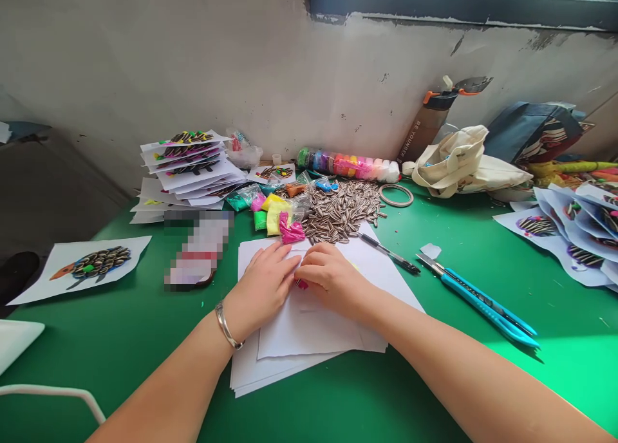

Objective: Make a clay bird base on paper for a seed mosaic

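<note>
My left hand (264, 282), with a silver bangle at the wrist, lies flat on the stacked white paper (309, 340), fingers stretched forward. Close beside it, my right hand (333, 277) has its fingers bent and pressed together over the top sheet. A small patch of pink clay (302, 284) with dark marks shows just under the right fingertips; whatever they pinch is hidden. Beyond the hands lie a pink clay packet (291, 229), a yellow clay packet (279, 215) and a heap of striped sunflower seeds (342, 208).
A black pen (391, 255) and a blue utility knife (477, 298) lie to the right. Seed-decorated sheets (188, 172) are piled at back left, others (574, 230) at far right. A phone-like blurred object (200, 250), tape roll (396, 196) and bottle (427, 124) stand around.
</note>
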Demonstrator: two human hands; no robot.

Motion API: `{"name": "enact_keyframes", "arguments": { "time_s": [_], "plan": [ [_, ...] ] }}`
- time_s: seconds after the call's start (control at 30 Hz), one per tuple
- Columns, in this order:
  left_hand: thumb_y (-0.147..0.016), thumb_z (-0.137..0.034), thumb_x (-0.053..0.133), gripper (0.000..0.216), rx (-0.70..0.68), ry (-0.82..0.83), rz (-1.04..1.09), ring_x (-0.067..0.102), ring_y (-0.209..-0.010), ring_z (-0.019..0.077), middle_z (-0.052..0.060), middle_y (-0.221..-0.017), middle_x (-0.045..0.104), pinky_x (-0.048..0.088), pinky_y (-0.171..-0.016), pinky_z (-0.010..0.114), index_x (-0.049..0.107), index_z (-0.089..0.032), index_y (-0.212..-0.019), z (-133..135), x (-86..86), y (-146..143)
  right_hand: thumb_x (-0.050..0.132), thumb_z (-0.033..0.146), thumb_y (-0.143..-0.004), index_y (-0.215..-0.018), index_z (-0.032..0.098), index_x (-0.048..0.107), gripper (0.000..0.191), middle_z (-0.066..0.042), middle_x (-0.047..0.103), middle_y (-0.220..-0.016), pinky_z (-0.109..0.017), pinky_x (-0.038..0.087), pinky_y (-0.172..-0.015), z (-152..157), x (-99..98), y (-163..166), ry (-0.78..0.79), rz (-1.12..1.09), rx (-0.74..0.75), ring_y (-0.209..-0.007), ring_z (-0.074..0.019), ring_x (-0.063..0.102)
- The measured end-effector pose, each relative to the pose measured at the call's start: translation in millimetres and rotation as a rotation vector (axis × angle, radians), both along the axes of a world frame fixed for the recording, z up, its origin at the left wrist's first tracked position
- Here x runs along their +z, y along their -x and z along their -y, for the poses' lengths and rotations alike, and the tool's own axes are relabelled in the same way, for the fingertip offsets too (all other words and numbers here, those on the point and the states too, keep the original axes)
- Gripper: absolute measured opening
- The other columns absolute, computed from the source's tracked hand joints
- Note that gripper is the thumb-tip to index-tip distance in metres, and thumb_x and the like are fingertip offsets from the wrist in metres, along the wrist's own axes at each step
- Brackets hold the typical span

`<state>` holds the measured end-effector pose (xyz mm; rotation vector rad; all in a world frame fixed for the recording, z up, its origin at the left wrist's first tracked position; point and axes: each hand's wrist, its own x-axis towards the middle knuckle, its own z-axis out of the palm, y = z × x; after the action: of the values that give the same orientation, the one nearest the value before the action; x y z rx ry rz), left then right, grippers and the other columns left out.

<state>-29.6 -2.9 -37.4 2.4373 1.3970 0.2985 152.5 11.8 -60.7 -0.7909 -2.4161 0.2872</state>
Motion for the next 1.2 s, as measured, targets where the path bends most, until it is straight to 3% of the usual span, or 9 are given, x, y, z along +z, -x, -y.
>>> {"name": "enact_keyframes", "arguments": {
  "time_s": [0.43, 0.63, 1.2],
  "plan": [
    [-0.096, -0.025, 0.038, 0.030, 0.011, 0.007, -0.016, 0.038, -0.134, 0.0291, 0.007, -0.138, 0.052, 0.034, -0.110, 0.056, 0.064, -0.027, -0.113, -0.7, -0.5, -0.3, 0.056, 0.008, -0.088, -0.082, 0.021, 0.066, 0.017, -0.005, 0.068, -0.083, -0.034, 0.042, -0.086, -3.8, 1.0, -6.1, -0.042, 0.008, 0.073, -0.100, -0.0199, 0.051],
    [-0.096, -0.024, 0.038, 0.033, 0.019, 0.014, -0.038, 0.035, -0.136, 0.0295, 0.007, -0.141, 0.050, 0.031, -0.112, 0.056, 0.060, -0.026, -0.121, -1.4, -2.1, 0.0, 0.051, 0.010, -0.090, -0.081, 0.020, 0.067, 0.021, -0.006, 0.068, -0.084, -0.035, 0.042, -0.085, -5.2, -1.3, -5.6, -0.031, -0.012, 0.090, -0.097, -0.0202, 0.051],
    [-0.096, -0.026, 0.039, 0.033, 0.026, 0.035, -0.037, 0.033, -0.137, 0.0304, 0.007, -0.143, 0.048, 0.030, -0.112, 0.056, 0.062, -0.026, -0.121, -2.1, -0.9, -0.4, 0.049, 0.011, -0.091, -0.085, 0.018, 0.070, 0.024, -0.007, 0.069, -0.086, -0.036, 0.044, -0.088, -5.6, 0.0, -7.1, -0.036, -0.003, 0.128, -0.098, -0.0205, 0.052]
  ]
}}
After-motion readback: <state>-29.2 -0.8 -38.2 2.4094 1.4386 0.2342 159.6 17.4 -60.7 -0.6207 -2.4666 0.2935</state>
